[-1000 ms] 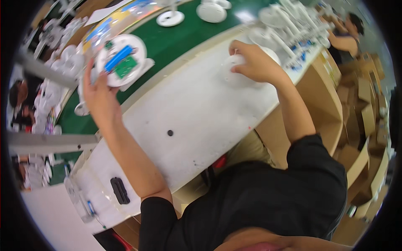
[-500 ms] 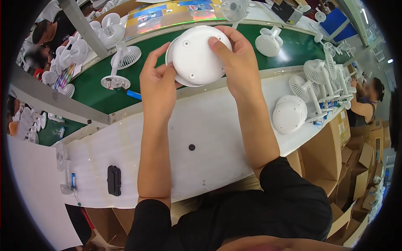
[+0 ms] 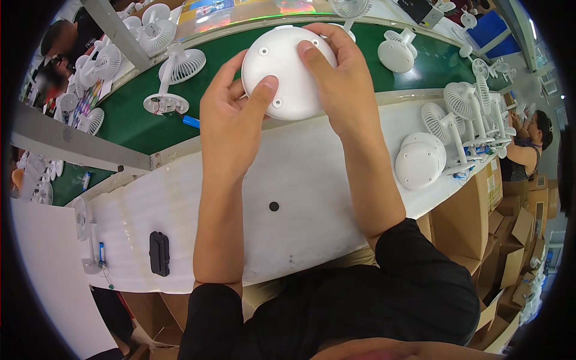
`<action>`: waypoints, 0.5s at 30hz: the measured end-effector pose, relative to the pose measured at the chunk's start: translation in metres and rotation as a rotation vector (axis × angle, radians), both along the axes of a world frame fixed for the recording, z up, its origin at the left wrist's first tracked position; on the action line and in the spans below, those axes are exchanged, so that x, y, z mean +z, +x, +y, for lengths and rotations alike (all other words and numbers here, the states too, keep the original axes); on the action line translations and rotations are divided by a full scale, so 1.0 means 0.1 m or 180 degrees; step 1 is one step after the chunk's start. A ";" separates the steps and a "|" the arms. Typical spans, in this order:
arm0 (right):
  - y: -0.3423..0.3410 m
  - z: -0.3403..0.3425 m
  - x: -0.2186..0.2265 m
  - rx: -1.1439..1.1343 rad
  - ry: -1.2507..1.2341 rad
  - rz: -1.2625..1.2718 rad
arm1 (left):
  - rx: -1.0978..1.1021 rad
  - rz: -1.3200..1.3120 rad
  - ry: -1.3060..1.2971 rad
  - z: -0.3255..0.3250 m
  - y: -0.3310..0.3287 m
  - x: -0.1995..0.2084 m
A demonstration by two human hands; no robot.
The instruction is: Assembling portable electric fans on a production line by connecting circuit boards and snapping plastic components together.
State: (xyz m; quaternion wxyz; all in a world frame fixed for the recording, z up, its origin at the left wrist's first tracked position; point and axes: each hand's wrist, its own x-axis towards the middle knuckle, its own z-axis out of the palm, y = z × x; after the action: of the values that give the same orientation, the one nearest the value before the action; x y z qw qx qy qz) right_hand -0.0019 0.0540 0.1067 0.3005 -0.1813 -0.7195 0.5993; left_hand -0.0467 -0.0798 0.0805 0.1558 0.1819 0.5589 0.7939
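Held up in both hands over the far edge of the white table is a round white fan base cover (image 3: 291, 78), its face with small round screw holes turned toward me. My left hand (image 3: 237, 108) grips its left side, the thumb lying across the face and the fingers behind. On the right side my right hand (image 3: 336, 72) clasps it, thumb pressed on the upper face and fingers curled round the far rim. Whatever lies behind the cover is hidden. Below, on the table, sits a small black disc (image 3: 274, 206).
A black oblong holder (image 3: 159, 254) lies on the white table (image 3: 300, 240) at left. Stacked white covers (image 3: 418, 163) and several fans (image 3: 447, 123) stand at right. A green conveyor (image 3: 234, 60) carries a fan (image 3: 171, 84) with its base exposed. Cardboard boxes (image 3: 462, 222) stand beside the table; a co-worker (image 3: 528, 144) is beyond.
The left thumb has moved from the cover's edge onto its face. The two stacked-looking rims now line up as one round outline. The whole view has shifted slightly.
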 end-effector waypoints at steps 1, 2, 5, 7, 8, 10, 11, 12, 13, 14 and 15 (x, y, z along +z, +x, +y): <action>0.02 0.00 0.00 -0.0001 0.0011 0.0013 | -0.0001 0.0013 0.0011 0.00 0.02 0.01; 0.05 0.01 0.01 0.0096 0.0114 0.0281 | 0.0004 0.0210 0.0103 -0.01 0.04 0.03; 0.15 0.00 0.04 0.0400 0.0433 0.1112 | 0.0032 0.0831 0.0385 -0.08 0.11 0.07; 0.26 -0.04 0.06 0.0430 0.0865 0.1509 | 0.0026 0.1142 0.0581 -0.14 0.16 0.05; 0.31 -0.02 0.03 0.0418 0.0904 0.1548 | 0.0014 0.1183 0.0617 -0.15 0.20 0.03; 0.38 0.05 -0.05 0.0583 0.1867 0.1969 | 0.0147 0.1537 0.0741 -0.15 0.25 -0.02; 0.39 0.04 -0.06 0.0594 0.1869 0.2002 | 0.0163 0.1567 0.0741 -0.18 0.27 -0.02; 0.39 0.04 -0.07 0.0632 0.1996 0.2095 | 0.0174 0.1634 0.0752 -0.21 0.27 -0.04; 0.39 0.04 -0.09 0.0666 0.2123 0.2182 | 0.0181 0.1697 0.0764 -0.24 0.27 -0.07; 0.39 0.05 -0.10 0.0698 0.2250 0.2265 | 0.0185 0.1756 0.0774 -0.25 0.27 -0.10; 0.39 0.06 -0.12 0.0728 0.2377 0.2344 | 0.0187 0.1811 0.0785 -0.25 0.26 -0.12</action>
State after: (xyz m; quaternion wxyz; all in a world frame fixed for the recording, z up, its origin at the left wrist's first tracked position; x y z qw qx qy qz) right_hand 0.0373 0.0598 0.0950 0.5098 0.2397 -0.7458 0.3554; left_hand -0.0208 -0.1051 0.0685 -0.0531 0.3980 0.4846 0.7771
